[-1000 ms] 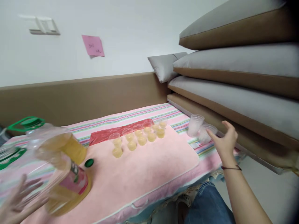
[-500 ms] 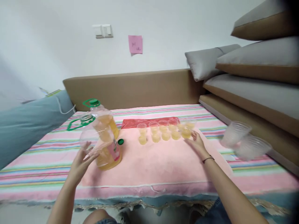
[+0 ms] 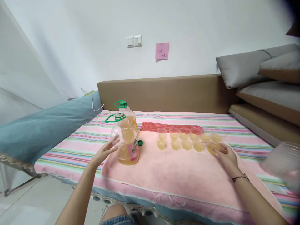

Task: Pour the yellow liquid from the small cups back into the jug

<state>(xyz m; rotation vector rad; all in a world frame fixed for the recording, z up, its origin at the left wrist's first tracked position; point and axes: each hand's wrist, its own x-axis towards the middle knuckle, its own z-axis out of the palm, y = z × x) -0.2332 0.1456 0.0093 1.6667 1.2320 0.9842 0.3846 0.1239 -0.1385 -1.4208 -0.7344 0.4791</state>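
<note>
My left hand [image 3: 106,151] is at the left side of an uncapped clear jug [image 3: 127,147] of yellow drink with a green handle and a pink label. Its fingers are spread, the tips at the jug's wall; firm contact cannot be made out. At the right end of a row of clear plastic cups [image 3: 175,144] holding yellow drink, my right hand [image 3: 226,156] has its fingers round the side of a cup [image 3: 213,147]. That cup is blurred. Behind the open jug stands a second jug [image 3: 132,117], capped in green. A loose green cap [image 3: 140,142] lies beside the front jug.
A red plastic bag [image 3: 150,126] lies behind the cups on the pink mat [image 3: 164,175]. Stacked empty cups [image 3: 282,159] are at the right. Grey cushions [image 3: 246,67] pile up at the back right, and a blue bolster [image 3: 58,117] borders the left.
My view has swung left, so everything sits further right in the picture. The right hand has closed in round the end cup. The left hand stays by the open jug.
</note>
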